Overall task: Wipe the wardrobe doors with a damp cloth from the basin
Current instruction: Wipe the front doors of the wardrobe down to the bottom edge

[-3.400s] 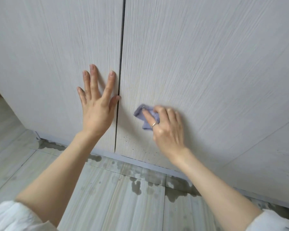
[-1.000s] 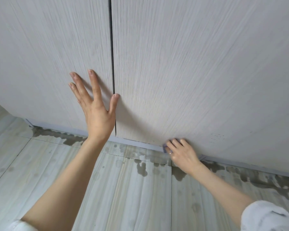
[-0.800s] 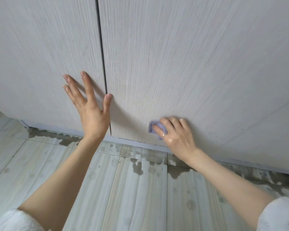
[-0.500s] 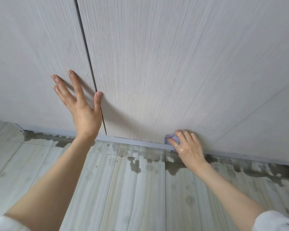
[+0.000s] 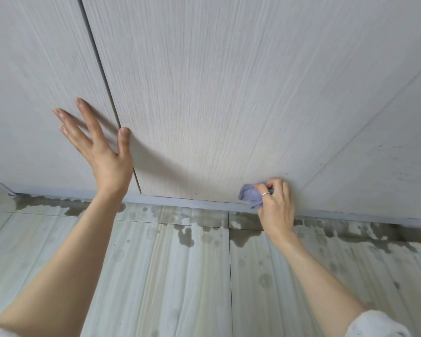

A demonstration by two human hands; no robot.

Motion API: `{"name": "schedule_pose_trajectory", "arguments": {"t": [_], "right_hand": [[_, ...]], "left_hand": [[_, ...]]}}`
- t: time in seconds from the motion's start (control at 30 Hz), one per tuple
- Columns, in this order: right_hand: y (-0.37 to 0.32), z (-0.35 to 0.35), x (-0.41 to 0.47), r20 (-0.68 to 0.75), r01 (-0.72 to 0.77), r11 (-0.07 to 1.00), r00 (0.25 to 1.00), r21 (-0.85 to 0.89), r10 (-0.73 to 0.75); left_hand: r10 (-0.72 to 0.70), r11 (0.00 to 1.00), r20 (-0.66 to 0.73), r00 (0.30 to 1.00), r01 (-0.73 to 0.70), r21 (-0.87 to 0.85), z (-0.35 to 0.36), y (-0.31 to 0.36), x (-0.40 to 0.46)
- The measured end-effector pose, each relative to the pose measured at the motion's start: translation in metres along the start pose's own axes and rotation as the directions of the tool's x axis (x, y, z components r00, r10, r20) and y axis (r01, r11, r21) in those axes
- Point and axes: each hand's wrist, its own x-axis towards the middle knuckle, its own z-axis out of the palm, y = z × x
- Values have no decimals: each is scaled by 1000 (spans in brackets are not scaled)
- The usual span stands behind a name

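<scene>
scrubbing along the door's bottom edge, the right hand [image 5: 276, 205] has shifted rightward, grip bunching the purple cloth [image 5: 250, 197] at five o'clock; left hand [image 5: 102, 152] stays spread on the wardrobe doors [image 5: 216, 93], low strip nearly done.

A floor of pale grey-green wood-grain tiles [image 5: 170, 276] fills the lower part of the view, crossed by thin dark grout lines. Dark wet patches [image 5: 187, 237] and smaller spots spread along its far edge, where it meets a pale bluish plinth strip [image 5: 192, 203]. Soft, even light falls over everything, with only faint shadows.
</scene>
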Motion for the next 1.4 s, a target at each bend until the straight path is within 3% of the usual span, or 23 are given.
{"name": "schedule_pose_trajectory", "arguments": {"t": [0.07, 0.13, 0.2, 0.27, 0.33, 0.4, 0.5, 0.57, 0.63, 0.77, 0.83, 0.87, 0.93, 1.03, 1.1, 1.17, 1.3, 1.4], "right_hand": [[5, -6, 1, -34, -59, 997, 998, 46, 61], [7, -18, 15, -168, -115, 987, 977, 111, 132], [9, -29, 32, -310, -175, 962, 921, 212, 236], [9, -31, 36, -365, -200, 936, 881, 289, 301], [8, -20, 23, -286, -272, 908, 886, 319, 366], [14, -4, 5, -98, -467, 808, 842, 359, 531], [30, 7, -2, 107, -754, 515, 599, 407, 793], [32, -3, 10, 96, -747, 416, 534, 518, 840], [30, -21, 31, 44, -644, 375, 536, 667, 843], [30, -54, 59, -178, -406, 496, 609, 768, 773], [29, -49, 55, -219, -383, 534, 620, 754, 753], [28, -43, 49, -183, -416, 500, 601, 760, 778], [28, -24, 34, -4, -564, 326, 496, 759, 868], [35, 3, 11, 370, -720, -109, 214, 685, 904], [34, 6, 9, 506, -688, -302, 109, 660, 856], [29, 0, 18, 551, -646, -364, 106, 671, 828], [17, -13, 40, 667, -450, -534, 212, 715, 715], [17, -5, 42, 688, -451, -567, 162, 689, 707]], "left_hand": [[1, 1000, 2, 1000, -1, -16, -1, 1, 0], [18, 1000, -4, 1000, -18, -6, 0, 1, 1], [27, 1000, -13, 1000, -26, 16, 1, 2, 0], [31, 999, -19, 999, -31, 28, 3, 3, 0], [28, 999, -21, 999, -27, 26, 3, 4, -1], [15, 999, -19, 1000, -15, 28, 3, 6, -2], [-16, 1000, -10, 1000, 16, 14, 2, 5, -2], [-41, 999, -4, 999, 41, 15, 2, 3, -2], [-53, 998, -6, 999, 53, 18, 3, 2, -2], [-59, 998, -14, 998, 59, 17, 6, 5, -4], [-59, 998, -4, 998, 59, 19, 6, 5, -3], [-63, 998, 0, 998, 63, 17, 6, 6, -4], [-60, 998, 5, 998, 60, 24, 5, 7, -3], [-50, 998, 7, 999, 50, 31, 4, 8, -4], [-51, 998, 7, 999, 51, 34, 4, 9, -5], [-58, 998, 7, 998, 57, 32, 4, 10, -4], [-52, 998, -5, 999, 52, 33, 6, 10, -5], [-73, 997, -3, 997, 73, 17, 8, 8, -5]]}}
